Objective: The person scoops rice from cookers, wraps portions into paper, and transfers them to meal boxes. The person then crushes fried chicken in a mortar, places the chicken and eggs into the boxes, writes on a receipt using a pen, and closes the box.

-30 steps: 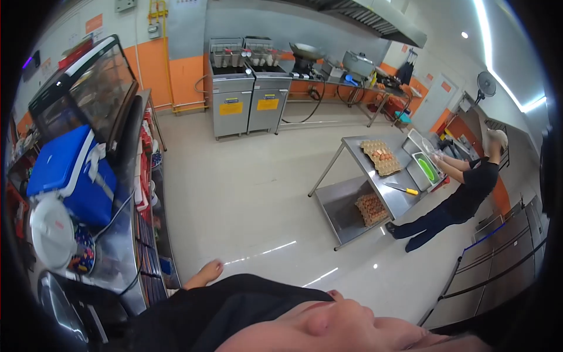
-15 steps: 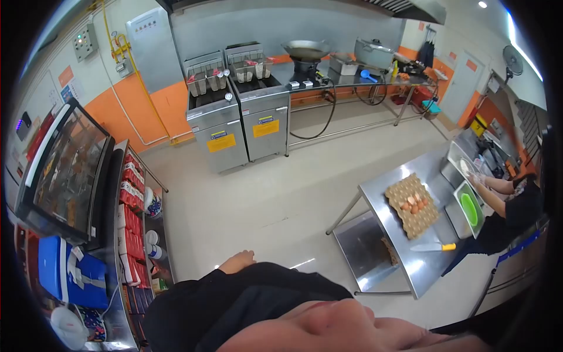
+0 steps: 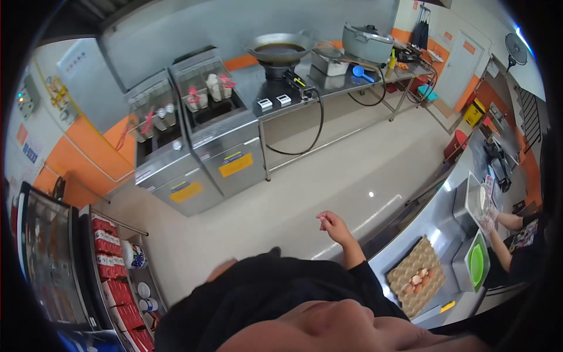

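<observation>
My right hand [image 3: 333, 226] hangs over the floor in front of my body, fingers curled in, and no object shows in it. Only a sliver of my left hand [image 3: 222, 270] shows past my dark clothing; its fingers are hidden. To the right of my right hand, a steel table [image 3: 384, 261] holds a cardboard egg tray [image 3: 404, 273] with several brown eggs and shells [image 3: 417, 280]. The yellow handle of a knife [image 3: 448, 307] lies beside the tray. Neither hand is seen touching these things.
Two deep fryers [image 3: 220, 158] with baskets stand ahead, beside a counter with a wok [image 3: 278, 47] and a large pot [image 3: 366, 44]. A shelf of red packages [image 3: 111, 258] is at left. At right, a co-worker's gloved hands [image 3: 488, 222] are at a steel container [image 3: 463, 199].
The view has moved forward and turned; the fryers look nearer and the egg tray has shifted lower. My right hand has come into view, while less of my left hand shows.
</observation>
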`<action>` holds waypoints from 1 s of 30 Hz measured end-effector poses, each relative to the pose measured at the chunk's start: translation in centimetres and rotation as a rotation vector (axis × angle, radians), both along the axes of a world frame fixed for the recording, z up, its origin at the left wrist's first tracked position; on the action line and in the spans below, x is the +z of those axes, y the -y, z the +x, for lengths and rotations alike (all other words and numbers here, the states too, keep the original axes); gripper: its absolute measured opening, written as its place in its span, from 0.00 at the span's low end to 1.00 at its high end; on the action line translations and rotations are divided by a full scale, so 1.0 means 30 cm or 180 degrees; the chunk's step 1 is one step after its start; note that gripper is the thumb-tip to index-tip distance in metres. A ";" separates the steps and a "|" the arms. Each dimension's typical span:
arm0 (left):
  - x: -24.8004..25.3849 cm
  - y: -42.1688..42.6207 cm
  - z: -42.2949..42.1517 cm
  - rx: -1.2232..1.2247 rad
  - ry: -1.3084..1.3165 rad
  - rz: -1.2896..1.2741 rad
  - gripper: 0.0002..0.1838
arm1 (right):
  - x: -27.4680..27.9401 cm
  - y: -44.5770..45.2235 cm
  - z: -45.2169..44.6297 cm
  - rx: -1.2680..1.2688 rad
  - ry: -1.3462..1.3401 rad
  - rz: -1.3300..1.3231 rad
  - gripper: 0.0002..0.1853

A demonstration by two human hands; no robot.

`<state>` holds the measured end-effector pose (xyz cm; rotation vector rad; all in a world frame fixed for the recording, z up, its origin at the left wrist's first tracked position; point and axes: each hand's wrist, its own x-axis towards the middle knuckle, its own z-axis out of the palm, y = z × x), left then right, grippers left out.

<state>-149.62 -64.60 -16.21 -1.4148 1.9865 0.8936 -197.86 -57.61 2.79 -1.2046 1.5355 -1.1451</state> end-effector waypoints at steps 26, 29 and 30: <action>0.698 1.646 -2.516 0.0286 -0.3418 0.0987 0.20 | -0.043 1.694 -2.542 -0.1449 -0.1141 -0.0665 0.17; 0.898 1.842 -2.692 0.0839 -0.3769 0.0965 0.18 | -0.107 2.173 -2.779 -0.1343 -0.1710 -0.0550 0.23; 0.951 1.933 -2.751 0.0725 -0.3883 0.0596 0.17 | -0.124 2.291 -2.833 -0.1338 -0.1793 -0.0464 0.25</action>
